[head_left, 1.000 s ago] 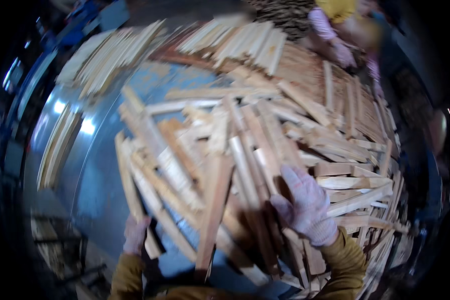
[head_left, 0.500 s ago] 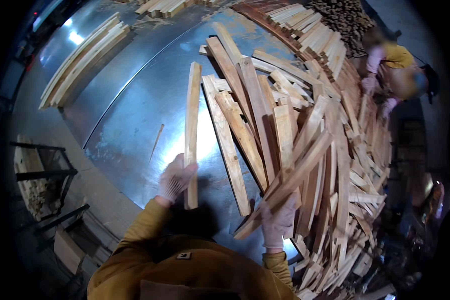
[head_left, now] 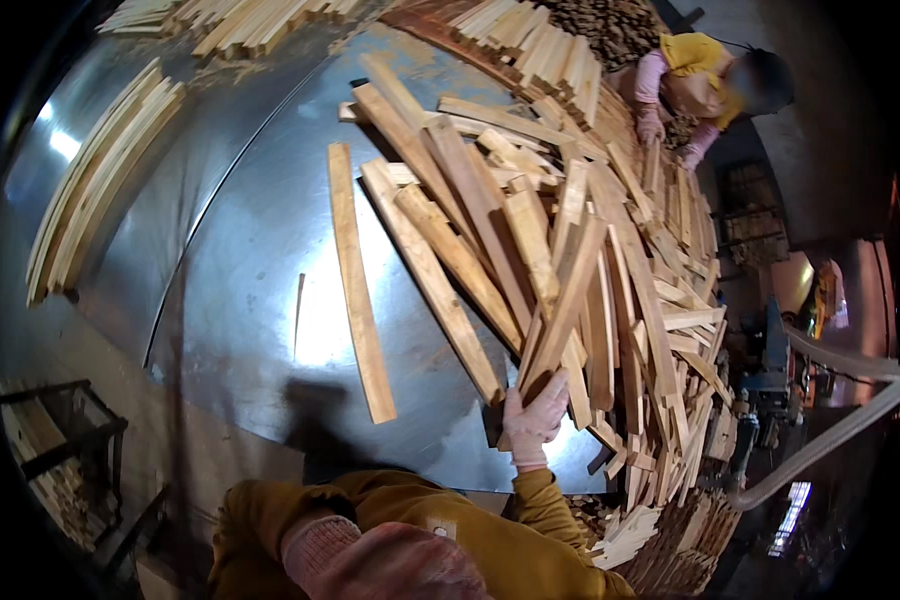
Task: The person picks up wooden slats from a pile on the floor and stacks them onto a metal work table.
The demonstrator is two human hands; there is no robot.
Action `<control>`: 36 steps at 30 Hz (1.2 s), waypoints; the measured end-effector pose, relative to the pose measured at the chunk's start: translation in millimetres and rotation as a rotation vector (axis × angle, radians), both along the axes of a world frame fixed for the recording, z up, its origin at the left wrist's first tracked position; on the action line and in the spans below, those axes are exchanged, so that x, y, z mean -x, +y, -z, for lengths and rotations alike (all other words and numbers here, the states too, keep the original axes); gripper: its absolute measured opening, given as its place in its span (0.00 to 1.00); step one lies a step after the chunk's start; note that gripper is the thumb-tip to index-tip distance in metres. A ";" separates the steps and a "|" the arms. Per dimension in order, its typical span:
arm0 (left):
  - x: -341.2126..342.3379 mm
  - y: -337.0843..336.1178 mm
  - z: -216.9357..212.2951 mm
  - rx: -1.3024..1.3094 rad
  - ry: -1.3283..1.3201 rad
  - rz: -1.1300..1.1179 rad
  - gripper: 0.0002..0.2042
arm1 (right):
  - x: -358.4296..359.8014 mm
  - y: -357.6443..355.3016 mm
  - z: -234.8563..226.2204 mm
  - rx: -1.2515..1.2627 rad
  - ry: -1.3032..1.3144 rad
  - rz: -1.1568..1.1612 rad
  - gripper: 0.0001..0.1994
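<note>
Gripping the lower end of a long wooden slat [head_left: 562,305] at lower centre of the frame, the gloved right hand [head_left: 532,420] closes around it atop the slat pile [head_left: 610,260]; a single slat [head_left: 358,285] lies alone left of it on the metal table [head_left: 240,250], and the left hand is out of sight

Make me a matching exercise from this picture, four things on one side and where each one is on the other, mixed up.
Things:
1. lone slat
2. right hand
3. co-worker
4. neat stack

Places:
A. upper right, at the pile's far end
B. far left on the metal table
C. gripping a slat at the pile's near edge
D. flat by itself, left of the pile

Pairs: 1-D, 2-C, 3-A, 4-B
</note>
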State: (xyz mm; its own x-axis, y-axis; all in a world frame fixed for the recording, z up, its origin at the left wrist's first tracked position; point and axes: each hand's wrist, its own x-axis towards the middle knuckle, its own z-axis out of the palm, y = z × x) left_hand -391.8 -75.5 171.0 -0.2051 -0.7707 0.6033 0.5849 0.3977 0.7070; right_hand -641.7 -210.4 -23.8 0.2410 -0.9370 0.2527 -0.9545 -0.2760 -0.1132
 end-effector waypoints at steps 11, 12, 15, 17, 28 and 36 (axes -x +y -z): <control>-5.0 2.5 9.8 0.083 -0.281 -0.055 0.19 | -72.9 58.9 -15.5 -0.122 -0.117 -0.204 0.43; -10.0 7.4 20.9 0.062 -0.462 -0.279 0.20 | -66.1 52.7 -15.1 -0.045 -0.147 -0.088 0.45; -15.0 -19.9 108.8 -0.810 -0.928 -0.766 0.24 | -25.1 31.2 -7.6 0.087 -0.169 0.064 0.50; -3.4 -29.6 157.3 -0.777 -1.347 -1.055 0.32 | -3.8 29.1 3.7 -0.150 -0.095 0.203 0.49; -23.9 -17.8 222.2 -1.072 -0.590 -1.025 0.38 | -11.0 49.3 -3.1 -0.048 -0.422 -0.098 0.34; -4.8 7.2 233.7 -1.300 0.649 -0.378 0.28 | -133.6 79.3 -20.7 -0.435 -0.561 -0.613 0.13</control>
